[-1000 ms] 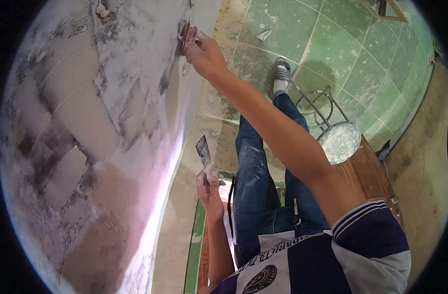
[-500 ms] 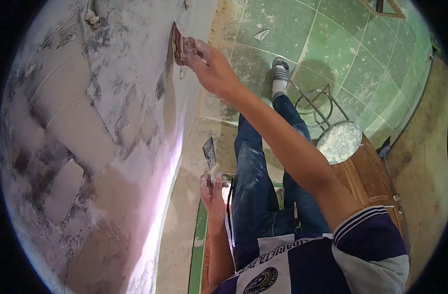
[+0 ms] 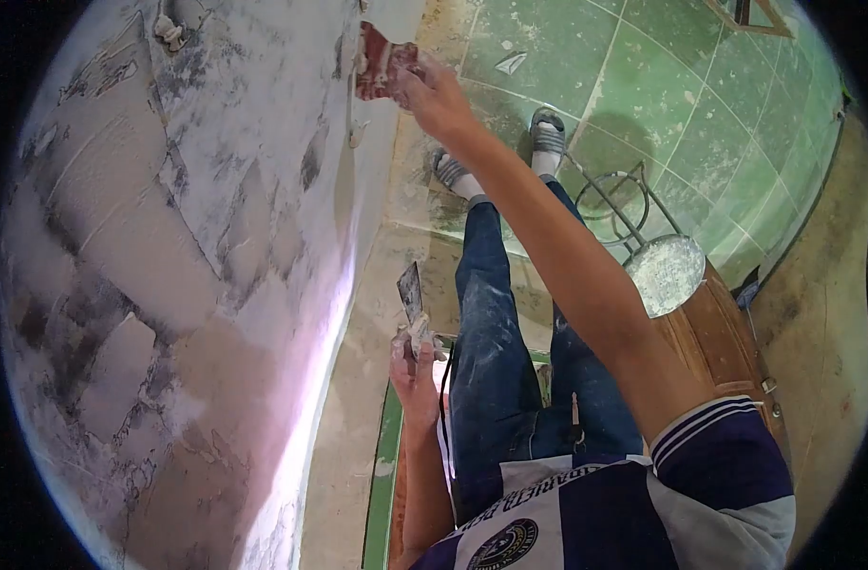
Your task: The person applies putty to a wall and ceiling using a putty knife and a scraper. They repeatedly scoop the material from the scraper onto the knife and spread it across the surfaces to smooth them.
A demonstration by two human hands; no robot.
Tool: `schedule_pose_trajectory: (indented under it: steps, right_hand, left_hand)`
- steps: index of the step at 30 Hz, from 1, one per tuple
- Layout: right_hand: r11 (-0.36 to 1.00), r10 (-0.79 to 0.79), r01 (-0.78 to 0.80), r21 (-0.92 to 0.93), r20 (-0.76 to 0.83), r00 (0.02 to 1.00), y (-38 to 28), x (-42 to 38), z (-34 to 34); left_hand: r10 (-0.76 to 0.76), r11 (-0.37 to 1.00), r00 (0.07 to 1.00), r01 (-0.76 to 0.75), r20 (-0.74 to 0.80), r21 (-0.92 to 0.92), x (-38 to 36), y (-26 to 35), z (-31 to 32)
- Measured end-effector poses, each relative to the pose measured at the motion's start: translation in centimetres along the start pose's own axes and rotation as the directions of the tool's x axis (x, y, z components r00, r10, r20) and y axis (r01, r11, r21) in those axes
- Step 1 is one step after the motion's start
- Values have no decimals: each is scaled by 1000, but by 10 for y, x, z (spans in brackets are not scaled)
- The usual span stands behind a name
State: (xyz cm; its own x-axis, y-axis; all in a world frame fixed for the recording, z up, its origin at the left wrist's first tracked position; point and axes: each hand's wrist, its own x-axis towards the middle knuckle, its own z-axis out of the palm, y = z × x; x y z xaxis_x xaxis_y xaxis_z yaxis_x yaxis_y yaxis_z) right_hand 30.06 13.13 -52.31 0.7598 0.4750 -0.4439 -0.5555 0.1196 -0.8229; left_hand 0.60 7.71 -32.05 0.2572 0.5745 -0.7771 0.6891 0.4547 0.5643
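Note:
My right hand (image 3: 434,95) is stretched up at the top centre, its fingers closed on a flat reddish-brown scraper (image 3: 382,66) smeared with white plaster. The scraper's face shows beside the plastered wall (image 3: 196,313); whether its edge touches the wall I cannot tell. Lower down, my left hand (image 3: 415,370) grips a putty knife (image 3: 412,296) by its plaster-caked handle, blade pointing up. Pale patches, dark blotches and ridges mark the wall.
A round metal stool (image 3: 664,275), spotted white, stands on the right by a brown wooden panel (image 3: 714,332). Green tiles (image 3: 643,76) cover the floor. A green frame (image 3: 384,475) is beside my left arm. My sandalled feet are below.
My right hand and its scraper have moved right and slightly up, and the scraper has turned to show its face. A second foot has come into view. My left hand has barely moved.

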Motion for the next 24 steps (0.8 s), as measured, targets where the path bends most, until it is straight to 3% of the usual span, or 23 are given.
schedule_pose_trajectory:
  steps: [3,6,10,12,16,18,24]
  right_hand:
    - [989,-70,75,-128,46,997,-8,-7,17]
    - [988,-134,138,-74,53,990,-4,-10,23]
    - [988,-27,35,-148,58,998,-9,-28,34]
    - [969,-140,156,-194,93,986,-14,-37,39]
    - [955,-187,202,-219,85,979,-22,-60,29]
    - [994,-106,108,-29,60,992,-21,-67,26]
    - [998,-21,24,50,-70,997,-11,-32,8]
  left_hand:
    - [23,1000,1000,-22,8,-19,2,-2,0]
    - [9,1000,1000,-8,15,-27,3,-3,0]
    - [-33,999,999,33,31,22,0,-3,0]
    - [-40,999,999,39,35,30,2,-8,-1]
    - [10,998,1000,-12,-29,-63,2,-6,7]
    - [-9,999,1000,10,10,-50,2,-2,4]
    - [-5,1000,1000,5,21,-3,1,-4,3]
